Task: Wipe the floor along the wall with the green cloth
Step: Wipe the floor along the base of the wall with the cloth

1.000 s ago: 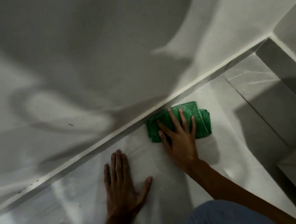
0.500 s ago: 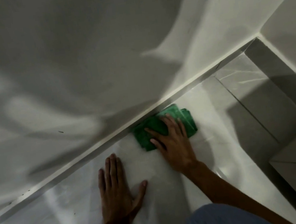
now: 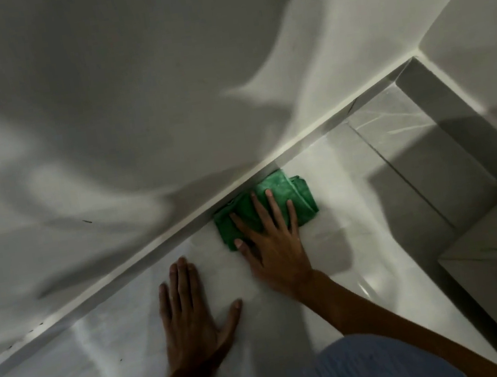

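Shifted rightward — green cloth [image 3: 274,199] | right hand [image 3: 273,246] flat pressing it | left hand [image 3: 191,313] splayed — floor [image 3: 356,204]

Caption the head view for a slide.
Right hand presses green cloth against the baseboard; left hand flat on floor.

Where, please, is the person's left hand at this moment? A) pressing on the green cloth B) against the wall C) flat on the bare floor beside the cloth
C: the left hand lies spread flat on the floor, apart from the green cloth, which the right hand presses.
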`<control>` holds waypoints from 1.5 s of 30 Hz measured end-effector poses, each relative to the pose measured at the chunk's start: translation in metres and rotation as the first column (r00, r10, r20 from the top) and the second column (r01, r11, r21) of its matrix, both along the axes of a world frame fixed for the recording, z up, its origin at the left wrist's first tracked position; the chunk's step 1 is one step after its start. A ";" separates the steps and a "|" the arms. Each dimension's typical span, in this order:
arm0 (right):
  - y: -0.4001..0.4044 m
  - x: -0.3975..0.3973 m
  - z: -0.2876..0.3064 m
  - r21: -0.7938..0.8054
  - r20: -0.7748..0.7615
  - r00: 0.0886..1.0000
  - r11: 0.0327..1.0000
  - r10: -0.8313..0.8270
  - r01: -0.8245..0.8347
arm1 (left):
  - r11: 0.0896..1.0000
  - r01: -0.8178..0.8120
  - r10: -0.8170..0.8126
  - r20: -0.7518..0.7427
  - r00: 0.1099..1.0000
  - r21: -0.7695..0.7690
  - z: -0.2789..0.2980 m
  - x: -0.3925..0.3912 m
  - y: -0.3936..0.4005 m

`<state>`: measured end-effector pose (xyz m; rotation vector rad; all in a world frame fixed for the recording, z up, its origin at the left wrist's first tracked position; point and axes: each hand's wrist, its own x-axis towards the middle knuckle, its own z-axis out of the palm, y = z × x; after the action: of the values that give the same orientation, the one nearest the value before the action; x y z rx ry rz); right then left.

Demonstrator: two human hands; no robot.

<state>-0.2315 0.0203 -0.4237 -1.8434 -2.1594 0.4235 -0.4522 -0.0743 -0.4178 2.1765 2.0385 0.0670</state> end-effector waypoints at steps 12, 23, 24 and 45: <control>0.022 0.029 0.011 -0.167 0.063 0.998 0.986 -0.010 0.021 | 1.000 -0.009 0.009 0.010 1.000 -0.007 0.000 0.001 0.002; 0.006 0.012 0.007 -0.084 0.068 0.983 0.983 0.170 -0.164 | 1.000 -0.015 0.015 0.019 1.000 0.008 0.000 0.000 0.000; 0.012 0.025 0.008 -0.100 0.053 0.986 0.983 0.160 -0.155 | 1.000 -0.014 0.014 0.017 1.000 0.002 0.001 -0.001 0.000; -0.003 -0.007 0.005 -0.047 0.115 0.991 0.997 0.063 -0.058 | 1.000 -0.016 0.015 0.020 1.000 0.025 0.002 0.000 -0.001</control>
<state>-0.2385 0.0177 -0.4187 -1.8723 -2.3052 0.3877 -0.4520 -0.0757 -0.4161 2.1661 2.0551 0.1154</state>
